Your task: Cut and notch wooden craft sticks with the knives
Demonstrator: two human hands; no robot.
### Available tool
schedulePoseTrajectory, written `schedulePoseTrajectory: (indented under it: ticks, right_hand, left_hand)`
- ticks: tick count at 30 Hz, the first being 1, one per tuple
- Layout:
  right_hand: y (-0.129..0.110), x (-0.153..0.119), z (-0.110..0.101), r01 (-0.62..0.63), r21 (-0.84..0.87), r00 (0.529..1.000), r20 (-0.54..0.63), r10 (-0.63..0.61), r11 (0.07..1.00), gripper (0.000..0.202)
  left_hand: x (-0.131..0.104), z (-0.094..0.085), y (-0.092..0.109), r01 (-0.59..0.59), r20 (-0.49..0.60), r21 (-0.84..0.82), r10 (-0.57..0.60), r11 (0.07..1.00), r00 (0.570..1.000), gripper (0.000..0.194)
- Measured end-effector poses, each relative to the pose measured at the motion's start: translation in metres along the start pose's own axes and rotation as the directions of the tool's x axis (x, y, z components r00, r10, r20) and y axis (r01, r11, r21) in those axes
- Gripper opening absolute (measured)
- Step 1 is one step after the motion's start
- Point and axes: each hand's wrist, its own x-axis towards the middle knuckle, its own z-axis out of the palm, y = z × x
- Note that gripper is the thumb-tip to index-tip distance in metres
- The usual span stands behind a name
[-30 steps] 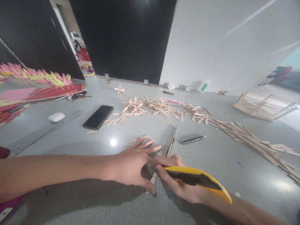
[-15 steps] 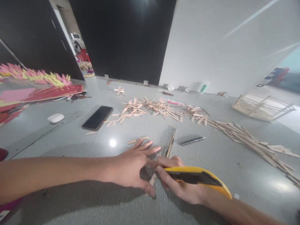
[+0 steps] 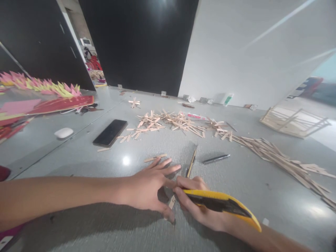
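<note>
My right hand (image 3: 195, 203) is closed around a yellow and black utility knife (image 3: 223, 203), its handle slanting back toward my wrist. The blade end is hidden under my fingers. Below them lies a narrow flat wooden stick (image 3: 172, 202) with dark marks on it, partly covered. My left hand (image 3: 151, 185) presses this stick to the table between thumb and index finger, the other fingers spread. Both hands meet at the index fingertip. Just beyond are a slim gold pencil-like stick (image 3: 192, 161), a dark pen (image 3: 216, 159) and another flat wooden piece (image 3: 155, 158).
A heap of short wooden pieces (image 3: 178, 120) lies farther back, with long wooden strips (image 3: 273, 154) to the right. A phone (image 3: 110, 133) and a white case (image 3: 63, 133) are on the left. A wooden frame (image 3: 294, 122) stands at the right.
The back end of the utility knife has dropped slightly toward me as my right hand tilts. My left hand keeps its place on the wooden stick.
</note>
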Motion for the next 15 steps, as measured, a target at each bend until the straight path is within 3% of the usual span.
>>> schedulePoseTrajectory:
  ticks: [9, 15]
  right_hand:
    - [0.001, 0.004, -0.011, 0.084, -0.032, 0.994, 0.078, -0.082, 0.996, 0.034]
    - [0.003, 0.001, -0.006, 0.078, -0.064, 0.996, 0.047, -0.075, 0.995, 0.036]
  left_hand:
    - [0.001, 0.001, -0.003, 0.001, 0.003, 0.018, -0.001, 1.000, 1.000, 0.075]
    - [0.001, 0.000, 0.001, 0.010, -0.008, 0.023, -0.010, 1.000, 1.000, 0.072]
